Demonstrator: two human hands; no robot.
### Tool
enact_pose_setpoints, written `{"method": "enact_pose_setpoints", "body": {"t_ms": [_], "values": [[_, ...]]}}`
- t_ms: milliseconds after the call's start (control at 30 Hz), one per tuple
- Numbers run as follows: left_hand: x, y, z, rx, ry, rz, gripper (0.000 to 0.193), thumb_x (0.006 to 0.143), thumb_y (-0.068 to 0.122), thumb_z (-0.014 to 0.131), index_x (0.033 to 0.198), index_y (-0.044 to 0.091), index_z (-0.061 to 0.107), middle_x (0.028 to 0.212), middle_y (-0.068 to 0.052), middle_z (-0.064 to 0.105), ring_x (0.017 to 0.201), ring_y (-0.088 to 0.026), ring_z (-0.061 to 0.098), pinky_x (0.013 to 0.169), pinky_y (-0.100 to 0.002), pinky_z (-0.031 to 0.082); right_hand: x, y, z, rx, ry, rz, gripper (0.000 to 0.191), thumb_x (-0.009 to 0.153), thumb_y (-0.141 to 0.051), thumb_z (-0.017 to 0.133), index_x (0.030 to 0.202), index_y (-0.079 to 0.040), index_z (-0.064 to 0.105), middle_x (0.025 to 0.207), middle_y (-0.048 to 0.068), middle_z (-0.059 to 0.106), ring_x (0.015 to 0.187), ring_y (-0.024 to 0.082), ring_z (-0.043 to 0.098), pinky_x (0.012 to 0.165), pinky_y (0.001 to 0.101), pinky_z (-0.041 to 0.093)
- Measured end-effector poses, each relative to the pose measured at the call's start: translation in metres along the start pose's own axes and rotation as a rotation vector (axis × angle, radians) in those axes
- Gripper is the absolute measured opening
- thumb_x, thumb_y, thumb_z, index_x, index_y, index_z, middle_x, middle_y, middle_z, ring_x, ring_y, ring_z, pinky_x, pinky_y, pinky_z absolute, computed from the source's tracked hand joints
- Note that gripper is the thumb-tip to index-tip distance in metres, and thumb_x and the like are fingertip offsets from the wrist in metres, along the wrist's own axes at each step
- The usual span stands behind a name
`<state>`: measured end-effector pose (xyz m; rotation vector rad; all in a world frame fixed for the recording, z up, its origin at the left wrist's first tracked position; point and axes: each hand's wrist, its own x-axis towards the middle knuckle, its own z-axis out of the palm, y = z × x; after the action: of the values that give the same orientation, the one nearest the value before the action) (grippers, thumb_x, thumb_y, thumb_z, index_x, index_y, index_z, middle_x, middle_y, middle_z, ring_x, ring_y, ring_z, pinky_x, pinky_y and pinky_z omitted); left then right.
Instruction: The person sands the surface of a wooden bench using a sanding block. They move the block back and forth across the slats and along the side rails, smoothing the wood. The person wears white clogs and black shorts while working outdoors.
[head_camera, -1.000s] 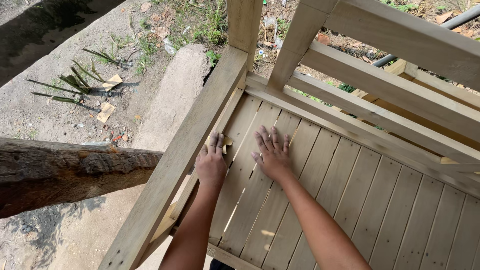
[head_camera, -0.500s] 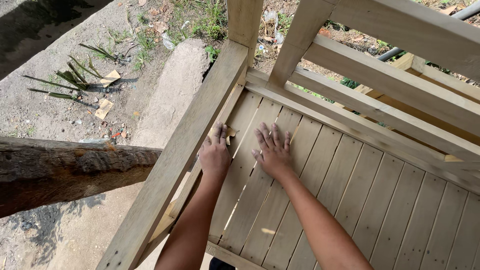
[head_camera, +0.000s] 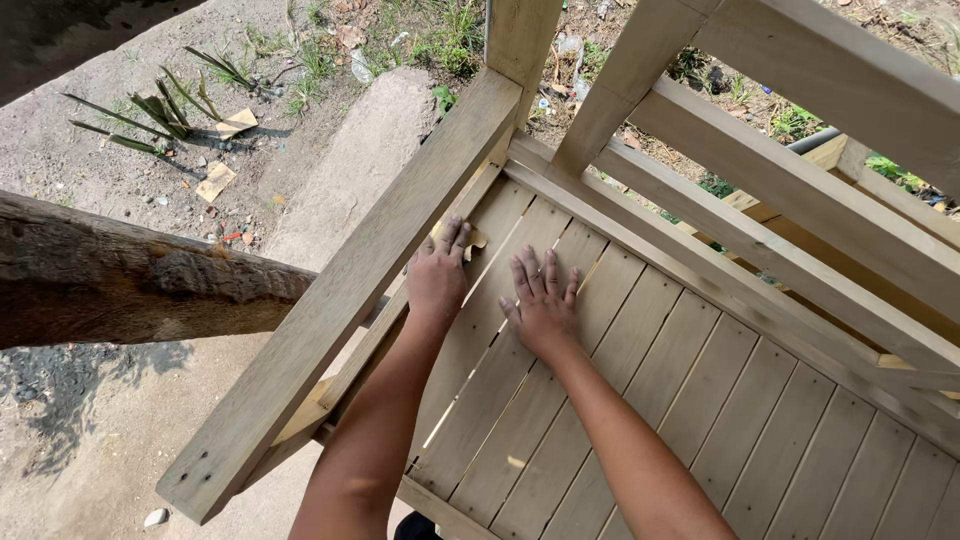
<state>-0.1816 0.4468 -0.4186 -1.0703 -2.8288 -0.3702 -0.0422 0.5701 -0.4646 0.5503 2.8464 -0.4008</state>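
Observation:
My left hand (head_camera: 438, 278) rests on the slatted wooden seat (head_camera: 640, 400) close to the armrest rail (head_camera: 370, 270). Its fingers press a small tan scrap (head_camera: 477, 240), perhaps sandpaper, against a slat near the seat's back corner. My right hand (head_camera: 543, 300) lies flat beside it, palm down with fingers spread on the slats and nothing in it. Both forearms reach in from the bottom of the view.
Backrest rails (head_camera: 800, 200) and an upright post (head_camera: 520, 35) of the pale wooden bench rise at the top and right. A rough log (head_camera: 130, 275) crosses at the left. Beyond lie dirt ground, a flat stone (head_camera: 350, 170), dry leaves and cardboard scraps (head_camera: 215, 182).
My left hand has slid a little forward along the slat toward the back corner with the tan scrap. My right hand stays flat in about the same spot.

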Motion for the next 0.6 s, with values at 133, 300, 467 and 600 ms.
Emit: {"method": "enact_pose_setpoints", "body": {"t_ms": [133, 300, 467, 600], "values": [[0.049, 0.024, 0.021, 0.002, -0.005, -0.068, 0.052, 0.099, 0.016, 0.047, 0.149, 0.026, 0.056, 0.16, 0.007, 0.046, 0.125, -0.034, 0.059, 0.105, -0.042, 0.047, 0.001, 0.003, 0.003, -0.011, 0.065, -0.051, 0.075, 0.103, -0.053, 0.037, 0.165, -0.018, 0.014, 0.172, 0.004, 0.002, 0.157, 0.036, -0.004, 0.119, 0.0672, -0.007], [0.008, 0.018, 0.021, 0.038, 0.103, -0.175, 0.057, 0.095, 0.015, 0.049, 0.15, 0.027, 0.056, 0.161, 0.01, 0.045, 0.134, -0.03, 0.056, 0.11, -0.043, 0.045, 0.004, 0.014, 0.013, -0.045, 0.011, -0.103, 0.079, 0.102, -0.055, 0.038, 0.164, -0.016, 0.011, 0.173, 0.005, 0.0, 0.158, 0.038, -0.006, 0.119, 0.0678, -0.007], [-0.141, -0.042, -0.011, 0.198, 0.077, -0.238, 0.055, 0.095, 0.021, 0.051, 0.149, 0.032, 0.056, 0.158, 0.01, 0.048, 0.132, -0.031, 0.056, 0.11, -0.046, 0.043, 0.011, 0.021, 0.02, -0.03, 0.001, -0.137, 0.08, 0.101, -0.055, 0.037, 0.165, -0.017, 0.008, 0.173, 0.003, -0.004, 0.157, 0.038, -0.008, 0.119, 0.0672, -0.008], [-0.135, -0.039, 0.0, 0.241, 0.113, -0.249, 0.054, 0.097, 0.02, 0.049, 0.149, 0.03, 0.057, 0.158, 0.01, 0.049, 0.134, -0.031, 0.056, 0.111, -0.048, 0.042, 0.014, 0.024, 0.023, -0.033, 0.004, -0.133, 0.079, 0.102, -0.056, 0.036, 0.165, -0.016, 0.008, 0.173, 0.004, -0.006, 0.157, 0.04, -0.01, 0.118, 0.0683, -0.008]]}}
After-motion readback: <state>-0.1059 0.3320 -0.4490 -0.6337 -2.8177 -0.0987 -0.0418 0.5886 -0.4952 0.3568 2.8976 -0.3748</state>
